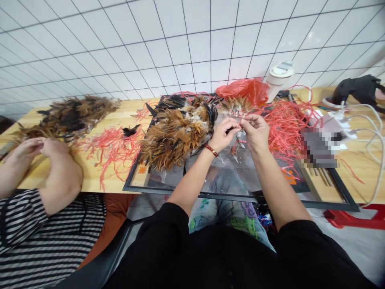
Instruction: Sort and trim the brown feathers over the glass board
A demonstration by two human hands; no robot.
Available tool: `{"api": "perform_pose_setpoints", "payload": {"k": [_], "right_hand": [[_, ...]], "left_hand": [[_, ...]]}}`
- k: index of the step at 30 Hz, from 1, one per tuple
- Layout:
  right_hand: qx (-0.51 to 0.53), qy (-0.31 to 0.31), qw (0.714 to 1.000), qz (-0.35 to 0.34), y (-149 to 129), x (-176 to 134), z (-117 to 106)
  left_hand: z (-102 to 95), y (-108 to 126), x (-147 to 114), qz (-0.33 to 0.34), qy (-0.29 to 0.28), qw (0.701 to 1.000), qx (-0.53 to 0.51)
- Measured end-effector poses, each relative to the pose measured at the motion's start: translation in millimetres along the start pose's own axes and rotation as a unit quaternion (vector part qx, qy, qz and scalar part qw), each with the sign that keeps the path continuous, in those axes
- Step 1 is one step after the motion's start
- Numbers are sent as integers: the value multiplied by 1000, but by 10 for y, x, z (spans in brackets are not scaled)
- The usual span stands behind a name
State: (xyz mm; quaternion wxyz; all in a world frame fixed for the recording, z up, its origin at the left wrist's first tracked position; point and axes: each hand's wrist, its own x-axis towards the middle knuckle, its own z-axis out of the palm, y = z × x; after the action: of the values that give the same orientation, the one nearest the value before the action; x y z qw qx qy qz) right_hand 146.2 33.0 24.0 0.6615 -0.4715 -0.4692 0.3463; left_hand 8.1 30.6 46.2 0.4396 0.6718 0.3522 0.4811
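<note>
My left hand [225, 133] and my right hand [255, 130] meet above a framed, glossy dark board [195, 182], fingertips pinched close together. A touch of red shows between the fingers, but what they hold is too small to make out. Just below them lie a short red strand and some pale bits of feather [237, 148]. Left of my hands is a large heap of brown and black feathers [177, 136]. Behind them lies a smaller row of tan feathers [236, 105]. To the right spreads a tangled pile of red plastic strings [284, 124].
At the left, a person's hands [39, 148] rest together near another feather pile [78, 114] and loose red strings [117, 148]. Toward the tiled wall are a red plastic bag [243, 90] and a white cup [278, 80]. Charging cables [373, 136] run along the right.
</note>
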Motion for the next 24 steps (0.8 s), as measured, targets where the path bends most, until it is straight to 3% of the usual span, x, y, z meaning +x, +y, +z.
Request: {"api": "perform_pose_setpoints", "payload": {"k": [4,9,12,15,19,24], "right_hand": [[37,2,998,56,215,-42,-95],[36,-25,990,136,466,-116,-106],[13,-36,986,162,520,-159,-70],[20,-35,984,172,504,-196,-55],[36,-25,985,165,472,-234,-61],[8,-39,986,159,473,-253,-64]], "left_hand": [[48,-249,-9,46,-2,990,137],[80,-536,-155,-5,11,959,283],[64,-601,-251,-29,1,938,346],[48,-610,-314,-3,10,923,384],[66,-629,-323,6,0,956,293],[96,-687,-266,-86,19,993,81]]}}
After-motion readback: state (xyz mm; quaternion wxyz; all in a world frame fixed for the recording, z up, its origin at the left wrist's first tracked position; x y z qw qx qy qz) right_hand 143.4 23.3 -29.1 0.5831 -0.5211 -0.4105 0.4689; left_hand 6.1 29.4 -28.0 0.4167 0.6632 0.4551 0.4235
